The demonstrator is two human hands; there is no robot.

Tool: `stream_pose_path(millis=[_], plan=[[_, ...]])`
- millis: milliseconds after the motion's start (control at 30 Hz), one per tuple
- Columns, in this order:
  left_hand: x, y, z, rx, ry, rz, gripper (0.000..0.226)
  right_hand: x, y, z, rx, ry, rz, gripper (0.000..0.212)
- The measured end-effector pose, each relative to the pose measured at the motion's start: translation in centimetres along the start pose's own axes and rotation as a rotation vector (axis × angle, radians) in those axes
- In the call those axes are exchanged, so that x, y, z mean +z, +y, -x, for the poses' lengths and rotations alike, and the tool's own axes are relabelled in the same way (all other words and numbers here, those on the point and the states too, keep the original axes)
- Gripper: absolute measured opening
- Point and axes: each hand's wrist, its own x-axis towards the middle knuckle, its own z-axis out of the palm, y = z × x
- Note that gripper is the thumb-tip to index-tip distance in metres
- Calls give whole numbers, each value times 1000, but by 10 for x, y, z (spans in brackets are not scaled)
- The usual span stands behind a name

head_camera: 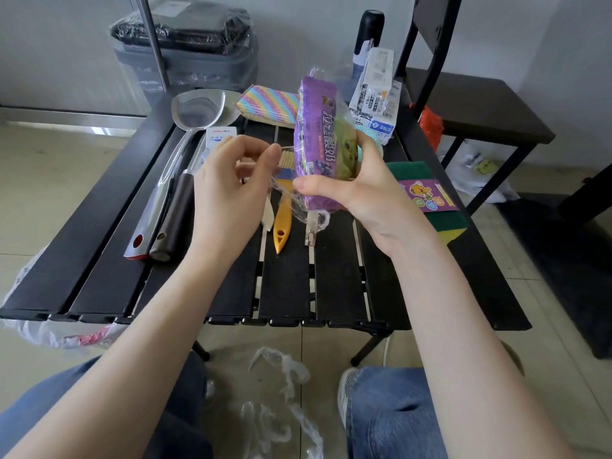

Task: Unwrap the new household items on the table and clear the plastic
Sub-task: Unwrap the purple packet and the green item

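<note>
My right hand (361,190) grips a purple packet (316,134) upright above the black slatted table (288,286), thumb at its lower front and fingers behind. Clear plastic wrap (288,197) still clings to the packet and trails off its lower left side. My left hand (231,180) pinches a stretch of that wrap between thumb and fingers, just left of the packet. Discarded clear plastic (284,409) lies in crumpled strips on the floor between my knees.
On the table lie a metal spatula (195,111), a dark-handled utensil (175,213), a yellow brush (284,213), a rainbow-striped sponge (268,102), a green and yellow scourer pack (427,197) and white boxes (374,101). A black chair (463,101) stands right; a wrapped bin (185,44) behind.
</note>
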Motion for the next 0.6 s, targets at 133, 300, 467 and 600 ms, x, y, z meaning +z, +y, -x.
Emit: stream_pose_path(millis=[133,300,467,600], plan=[[4,7,-1,-268,-85,381,17,2,1,-3,46,-49,-171,84],[5,12,-1,-230,-218,528,15,1,-2,-1,40,31,-228,72],[7,14,5,-91,-259,322,42,-3,1,1,61,51,-293,83],[5,14,2,-161,-236,269,38,-3,0,3,9,-34,-277,92]])
